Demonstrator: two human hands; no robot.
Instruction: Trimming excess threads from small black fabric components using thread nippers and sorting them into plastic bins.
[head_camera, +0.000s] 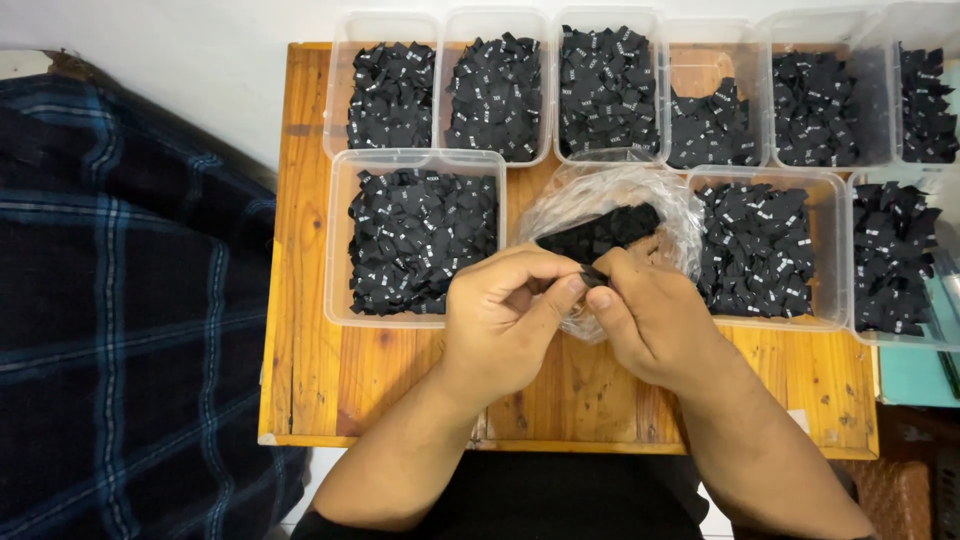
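Observation:
My left hand (505, 310) and my right hand (645, 315) meet over the middle of a small wooden table (310, 370). Both pinch a small black fabric label (590, 274) between their fingertips. Just behind the fingers lies a crumpled clear plastic bag (600, 195) holding a bunch of black labels (603, 232). My right hand rests against the bag's lower edge.
Several clear plastic tubs full of black labels stand in two rows, among them a large tub (420, 238) left of my hands and another tub (765, 245) to the right. A dark blue plaid cloth (120, 300) lies left of the table.

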